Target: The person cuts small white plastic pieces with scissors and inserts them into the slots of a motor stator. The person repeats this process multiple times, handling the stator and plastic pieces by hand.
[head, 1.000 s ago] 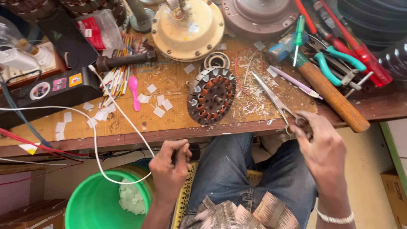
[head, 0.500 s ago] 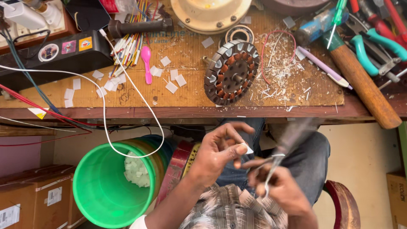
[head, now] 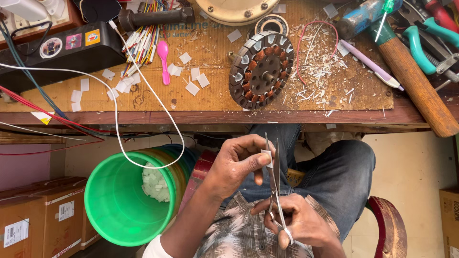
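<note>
Scissors [head: 276, 181]: bright bare metal blades, smooth. Paper piece [head: 267, 158] at the left hand [head: 239, 165]: white, matt. Workbench [head: 215, 95]: raw wood, rough, scratched, littered with white shavings. Motor stator [head: 261, 69]: dull grey metal with glossy copper windings. Bucket [head: 119, 200]: green plastic, smooth, slightly glossy. Hammer handle [head: 420, 88]: smooth brown wood. Trousers [head: 334, 172]: blue denim cloth.

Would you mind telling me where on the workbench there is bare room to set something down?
The bare stretch of board between the paper squares and the front edge, left of the motor stator, is free. Right of the stator it is crowded: wire clippings, pen, hammer handle, pliers.
</note>
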